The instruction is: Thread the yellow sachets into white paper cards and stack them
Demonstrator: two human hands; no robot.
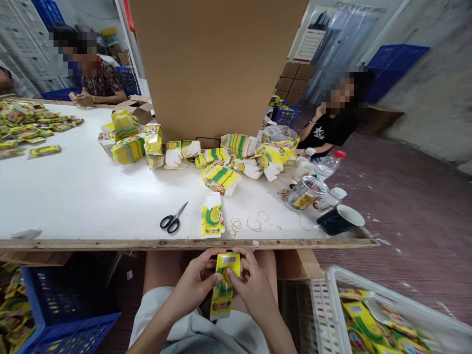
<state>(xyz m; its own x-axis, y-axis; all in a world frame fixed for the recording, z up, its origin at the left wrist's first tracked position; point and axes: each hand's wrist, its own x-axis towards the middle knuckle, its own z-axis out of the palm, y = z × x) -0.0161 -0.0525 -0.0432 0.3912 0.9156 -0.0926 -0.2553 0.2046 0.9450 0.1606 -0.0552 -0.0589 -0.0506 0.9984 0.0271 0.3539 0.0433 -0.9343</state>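
Between my two hands, over my lap and just below the table edge, is a small yellow and green carton [222, 292] with a barcode near its upper end. My left hand [199, 278] grips its left side, thumb on the front face. From the right, my right hand [250, 280] holds it too, thumb pressed near the middle of the front. On the table ahead lies a flat yellow carton [213, 219] with white flaps. Left of it rest black-handled scissors [174, 219], and to its right are several loose rubber bands [236, 224].
Bundles of flat cartons [221, 179] line the table's middle before a tall cardboard box [217, 64]. Bottles and a dark cup [341, 220] stand at the right edge. A white basket [334, 295] and a blue crate [70, 314] flank me. Two people sit across the table.
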